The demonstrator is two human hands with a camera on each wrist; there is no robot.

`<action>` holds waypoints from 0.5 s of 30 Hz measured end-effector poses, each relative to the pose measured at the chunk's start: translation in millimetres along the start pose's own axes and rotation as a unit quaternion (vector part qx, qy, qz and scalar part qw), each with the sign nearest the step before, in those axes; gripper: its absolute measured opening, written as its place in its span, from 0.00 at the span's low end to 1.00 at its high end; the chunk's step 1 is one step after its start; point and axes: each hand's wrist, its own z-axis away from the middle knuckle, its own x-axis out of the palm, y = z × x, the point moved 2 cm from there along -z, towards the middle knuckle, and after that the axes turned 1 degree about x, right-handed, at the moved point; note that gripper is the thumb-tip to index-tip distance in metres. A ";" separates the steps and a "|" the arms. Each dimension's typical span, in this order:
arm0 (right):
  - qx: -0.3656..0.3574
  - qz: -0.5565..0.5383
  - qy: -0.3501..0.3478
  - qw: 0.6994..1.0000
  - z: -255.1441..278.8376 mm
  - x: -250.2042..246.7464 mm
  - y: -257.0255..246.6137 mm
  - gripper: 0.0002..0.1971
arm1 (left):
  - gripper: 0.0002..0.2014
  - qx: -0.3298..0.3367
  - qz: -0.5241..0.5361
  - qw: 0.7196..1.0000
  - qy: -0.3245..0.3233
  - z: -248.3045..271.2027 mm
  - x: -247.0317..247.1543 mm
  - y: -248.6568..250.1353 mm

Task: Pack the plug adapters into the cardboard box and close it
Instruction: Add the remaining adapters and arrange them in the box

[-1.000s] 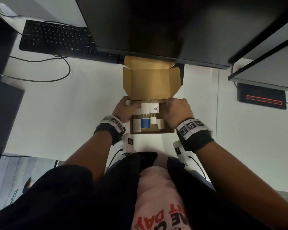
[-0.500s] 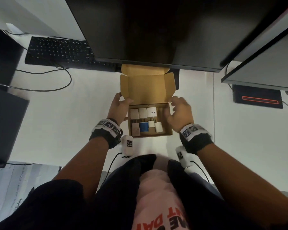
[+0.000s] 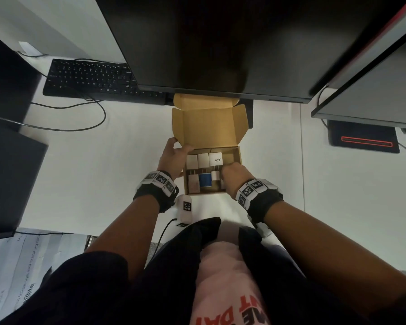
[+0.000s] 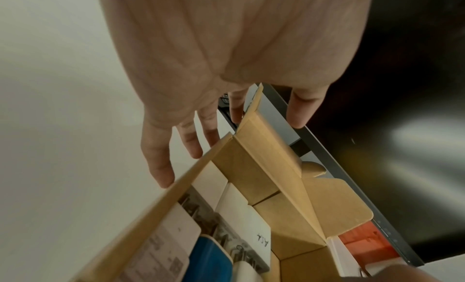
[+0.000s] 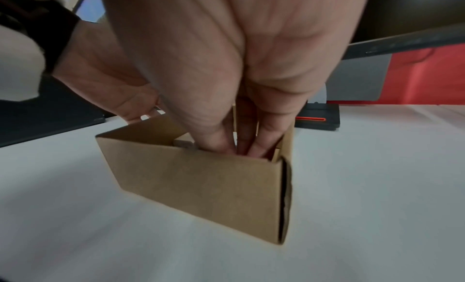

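Note:
The cardboard box (image 3: 236,158) stands in the middle of the white table, its lid (image 3: 209,125) tipped back and open. Inside lie several plug adapters: white ones (image 3: 203,160) in the back row, a blue one (image 3: 205,180) in front. My left hand (image 3: 174,156) is at the box's left back corner, fingers (image 4: 156,167) straight outside the wall, thumb inside against the lid's side flap. My right hand (image 3: 232,174) dips into the box's right front corner. Its bunched fingers (image 5: 261,143) point down behind the box wall (image 5: 201,186), tips hidden.
A large dark monitor (image 3: 220,43) overhangs the lid from behind. A black keyboard (image 3: 89,76) and its cable (image 3: 80,118) lie at the back left. A black device with a red strip (image 3: 361,139) sits at the right. A white tagged unit (image 3: 185,207) lies by the table's near edge.
My right hand has left the lid's right edge and dropped into the box's right front corner, covering the white adapter there. The left hand stays at the left corner, thumb now on the lid.

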 end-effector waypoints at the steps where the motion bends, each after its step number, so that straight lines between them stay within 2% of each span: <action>1: -0.001 0.003 -0.003 1.000 0.8 1.0 0.5 0.09 | 0.25 -0.002 0.000 1.000 -0.001 0.0 -0.2 -0.4; 8: -0.001 0.026 0.004 1.000 -4.2 5.4 0.6 0.10 | 0.27 0.003 -0.021 1.000 -0.002 -0.8 0.2 -2.0; 15: 0.006 0.061 -0.026 0.998 -8.7 5.9 -3.2 0.11 | 0.26 -0.005 -0.018 1.000 -0.011 -1.4 0.5 -2.7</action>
